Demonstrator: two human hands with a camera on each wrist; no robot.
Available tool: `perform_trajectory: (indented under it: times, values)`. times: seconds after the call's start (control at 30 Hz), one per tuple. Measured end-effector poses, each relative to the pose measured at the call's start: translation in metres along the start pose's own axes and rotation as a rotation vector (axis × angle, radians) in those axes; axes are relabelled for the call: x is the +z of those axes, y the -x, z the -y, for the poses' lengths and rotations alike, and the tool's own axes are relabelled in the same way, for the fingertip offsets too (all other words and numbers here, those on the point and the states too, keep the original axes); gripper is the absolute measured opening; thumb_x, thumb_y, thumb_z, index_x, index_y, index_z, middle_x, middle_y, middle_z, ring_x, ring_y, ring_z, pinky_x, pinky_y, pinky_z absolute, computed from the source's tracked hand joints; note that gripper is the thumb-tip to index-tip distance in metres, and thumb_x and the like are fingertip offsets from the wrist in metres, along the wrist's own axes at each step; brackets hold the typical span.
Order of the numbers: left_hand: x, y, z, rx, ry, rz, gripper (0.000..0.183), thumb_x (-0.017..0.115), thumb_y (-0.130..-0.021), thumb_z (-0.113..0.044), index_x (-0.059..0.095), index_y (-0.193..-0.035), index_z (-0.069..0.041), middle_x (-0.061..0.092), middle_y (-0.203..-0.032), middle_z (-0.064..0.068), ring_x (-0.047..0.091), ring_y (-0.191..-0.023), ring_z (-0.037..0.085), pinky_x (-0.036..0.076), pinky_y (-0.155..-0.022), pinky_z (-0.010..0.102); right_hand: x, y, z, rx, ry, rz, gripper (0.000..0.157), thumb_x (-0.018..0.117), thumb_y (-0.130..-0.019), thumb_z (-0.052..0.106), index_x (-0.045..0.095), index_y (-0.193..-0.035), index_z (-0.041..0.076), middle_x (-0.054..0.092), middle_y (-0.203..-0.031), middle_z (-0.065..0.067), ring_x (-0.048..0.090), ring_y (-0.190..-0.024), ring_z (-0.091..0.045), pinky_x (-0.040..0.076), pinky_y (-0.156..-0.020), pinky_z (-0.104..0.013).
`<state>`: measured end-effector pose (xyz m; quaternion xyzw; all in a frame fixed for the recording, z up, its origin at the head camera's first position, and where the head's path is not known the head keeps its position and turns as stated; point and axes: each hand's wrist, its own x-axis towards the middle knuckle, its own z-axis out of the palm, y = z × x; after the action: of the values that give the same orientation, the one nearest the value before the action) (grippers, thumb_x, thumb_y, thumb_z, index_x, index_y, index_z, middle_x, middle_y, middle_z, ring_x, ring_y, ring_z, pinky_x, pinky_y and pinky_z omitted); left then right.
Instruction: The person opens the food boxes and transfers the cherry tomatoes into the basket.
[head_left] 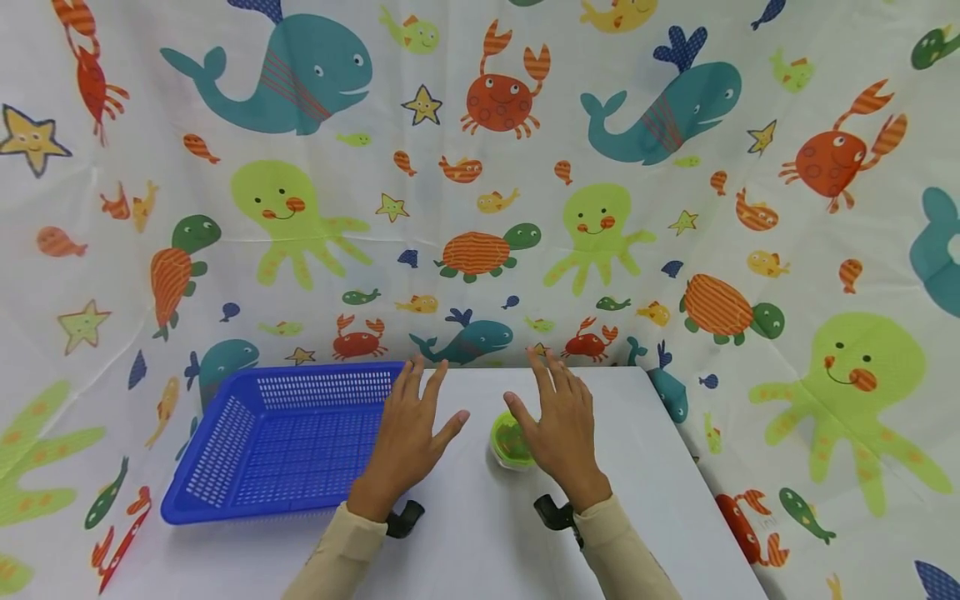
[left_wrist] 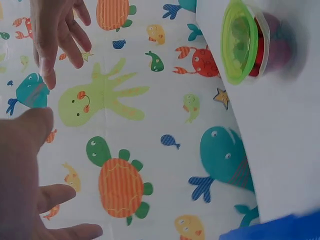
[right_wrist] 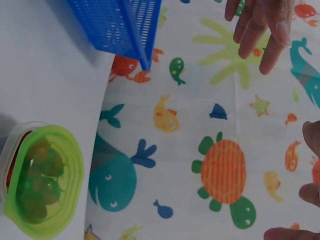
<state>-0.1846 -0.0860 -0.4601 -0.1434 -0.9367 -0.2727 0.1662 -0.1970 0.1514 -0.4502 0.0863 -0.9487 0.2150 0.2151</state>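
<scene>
Both hands are raised over the white table with fingers spread, holding nothing. My left hand [head_left: 408,437] overlaps the right side of a blue plastic basket [head_left: 300,450] in the head view. My right hand [head_left: 561,425] partly covers a small clear container with a green lid [head_left: 510,442]. In the right wrist view, rounded items show through the green lid [right_wrist: 50,180] of that container. The left wrist view shows red and purple contents through the clear wall of the container [left_wrist: 270,45]. A black camera band [head_left: 555,512] sits on the right wrist.
The white table [head_left: 637,517] ends against a hanging cloth [head_left: 465,192] printed with sea animals, which also runs down both sides. The basket stands on the left part of the table, the lidded container near the middle.
</scene>
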Motion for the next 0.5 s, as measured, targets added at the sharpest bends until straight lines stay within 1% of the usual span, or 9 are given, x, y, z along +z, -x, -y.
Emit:
perform_trajectory:
  times: [0.1, 0.2, 0.4, 0.5]
  values:
    - [0.008, 0.001, 0.0, -0.025, 0.104, -0.013, 0.082, 0.072, -0.098, -0.05, 0.04, -0.164, -0.013, 0.034, -0.171, 0.022, 0.031, -0.158, 0.048, 0.032, -0.119, 0.075, 0.004, 0.001, -0.005, -0.013, -0.052, -0.03, 0.073, 0.067, -0.102, 0.053, 0.038, -0.166, 0.032, 0.05, -0.164, -0.014, 0.053, -0.142, -0.04, 0.041, -0.117, -0.065]
    - [0.017, 0.002, -0.001, -0.053, 0.199, -0.01, 0.081, 0.076, -0.096, -0.048, 0.043, -0.163, -0.016, 0.039, -0.169, 0.019, 0.036, -0.156, 0.046, 0.034, -0.119, 0.074, 0.008, 0.002, -0.01, -0.032, -0.1, -0.051, 0.071, 0.07, -0.1, 0.049, 0.043, -0.164, 0.033, 0.054, -0.16, -0.013, 0.057, -0.138, -0.04, 0.044, -0.112, -0.066]
    - [0.036, 0.002, -0.001, -0.12, 0.347, 0.018, 0.083, 0.08, -0.093, -0.046, 0.043, -0.163, -0.023, 0.043, -0.168, 0.013, 0.039, -0.157, 0.041, 0.036, -0.12, 0.071, 0.017, 0.004, -0.02, -0.064, -0.17, -0.093, 0.065, 0.075, -0.098, 0.044, 0.054, -0.157, 0.027, 0.06, -0.155, -0.012, 0.061, -0.133, -0.037, 0.05, -0.104, -0.062]
    - [0.043, 0.004, -0.003, -0.158, 0.454, 0.039, 0.082, 0.083, -0.092, -0.04, 0.043, -0.162, -0.025, 0.044, -0.168, 0.011, 0.041, -0.156, 0.039, 0.042, -0.118, 0.066, 0.021, 0.007, -0.025, -0.049, -0.219, -0.088, 0.062, 0.077, -0.098, 0.039, 0.057, -0.155, 0.026, 0.062, -0.153, -0.012, 0.061, -0.132, -0.036, 0.051, -0.101, -0.06]
